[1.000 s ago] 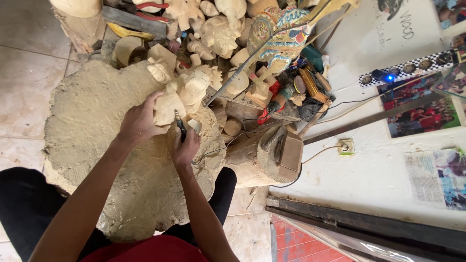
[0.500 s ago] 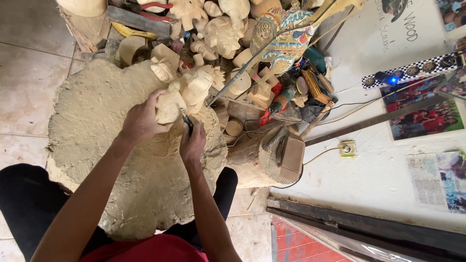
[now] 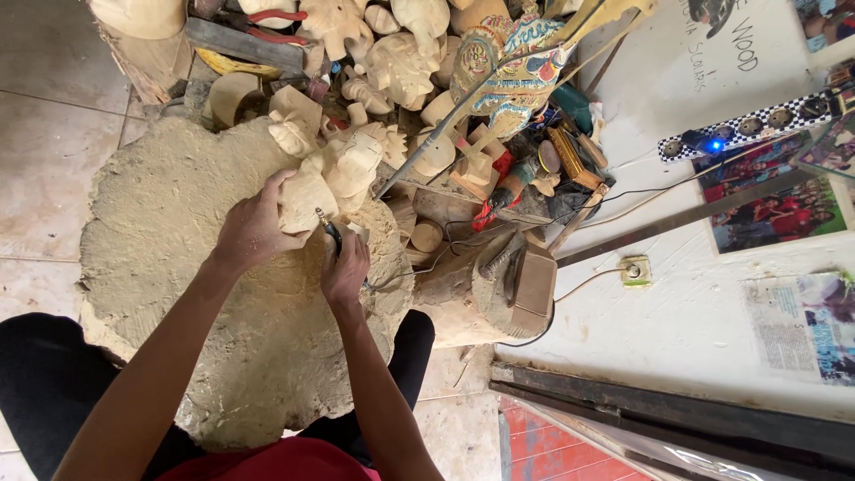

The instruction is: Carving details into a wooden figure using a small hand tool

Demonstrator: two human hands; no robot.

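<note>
Carving in hand: left hand fingers gripping pale wood carving on the dusty stump, right hand fingers closed on dark tool, tip touching carving just beside left fingers; next likely calls for steady hold.

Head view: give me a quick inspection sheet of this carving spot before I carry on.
Surface: large dust-covered stump on a tiled floor.
Job's things: pale wooden carving; dark-handled rotary tool, tip at the carving.
Clutter: unpainted carved figures, a painted carved figure, red-handled pliers and wood offcuts heaped beyond the stump.
Hands: left hand grips the carving; right hand holds the tool.
Cables: thin lead running right from the tool; black cord on the white wall.
Surroundings: wall socket, checkered power strip, posters.
</note>
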